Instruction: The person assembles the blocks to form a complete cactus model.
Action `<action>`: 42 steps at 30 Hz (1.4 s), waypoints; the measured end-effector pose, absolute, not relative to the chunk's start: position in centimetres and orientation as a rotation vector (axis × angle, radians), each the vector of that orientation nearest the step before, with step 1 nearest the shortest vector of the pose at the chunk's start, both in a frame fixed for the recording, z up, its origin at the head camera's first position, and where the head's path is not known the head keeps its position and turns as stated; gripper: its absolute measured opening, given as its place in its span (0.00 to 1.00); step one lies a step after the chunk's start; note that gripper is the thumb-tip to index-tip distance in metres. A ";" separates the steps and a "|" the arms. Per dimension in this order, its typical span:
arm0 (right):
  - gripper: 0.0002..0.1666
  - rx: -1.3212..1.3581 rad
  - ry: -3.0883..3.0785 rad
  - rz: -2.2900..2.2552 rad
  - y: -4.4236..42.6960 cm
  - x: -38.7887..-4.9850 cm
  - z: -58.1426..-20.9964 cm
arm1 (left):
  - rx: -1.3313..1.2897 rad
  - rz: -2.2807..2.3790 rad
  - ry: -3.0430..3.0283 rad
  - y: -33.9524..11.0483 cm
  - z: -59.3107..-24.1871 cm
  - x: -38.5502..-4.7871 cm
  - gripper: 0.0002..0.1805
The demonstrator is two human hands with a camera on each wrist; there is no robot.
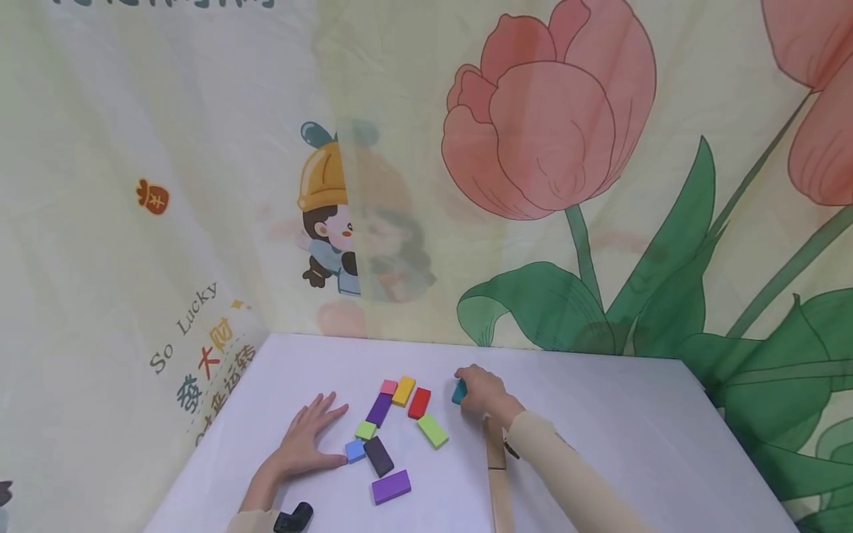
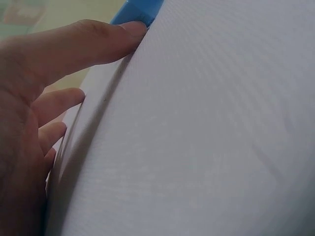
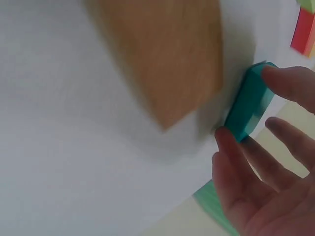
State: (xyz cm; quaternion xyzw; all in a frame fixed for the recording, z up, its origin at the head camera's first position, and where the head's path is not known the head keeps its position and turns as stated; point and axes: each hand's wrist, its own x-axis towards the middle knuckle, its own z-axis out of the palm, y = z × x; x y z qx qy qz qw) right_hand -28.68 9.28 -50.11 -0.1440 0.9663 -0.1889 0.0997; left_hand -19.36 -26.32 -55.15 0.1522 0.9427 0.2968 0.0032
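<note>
My right hand [image 1: 485, 392] pinches a teal block [image 3: 250, 101] between thumb and fingers, near the far side of the white table. In the head view most of that block is hidden behind the fingers. My left hand [image 1: 303, 437] lies with fingers spread on the table. Its thumb tip touches a small blue block [image 1: 355, 451], also visible at the top of the left wrist view. Close to the blue block are a light green block [image 1: 365, 430] and a black block [image 1: 379, 456]. A dark purple block [image 1: 380, 409] lies farther back.
Pink [image 1: 389, 386], yellow [image 1: 403, 391], red [image 1: 419, 403] and lime [image 1: 433, 431] blocks curve along the back. A purple block [image 1: 391, 487] lies nearer the front. Wooden strips [image 1: 500, 496] run under the right forearm. Printed curtains [image 1: 400, 318] hang behind the table.
</note>
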 end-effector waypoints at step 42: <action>0.22 -0.303 2.680 -1.026 16.7 -29.4 -51.5 | 0.561 0.926 3.022 -26.8 -56.0 -19.7 0.52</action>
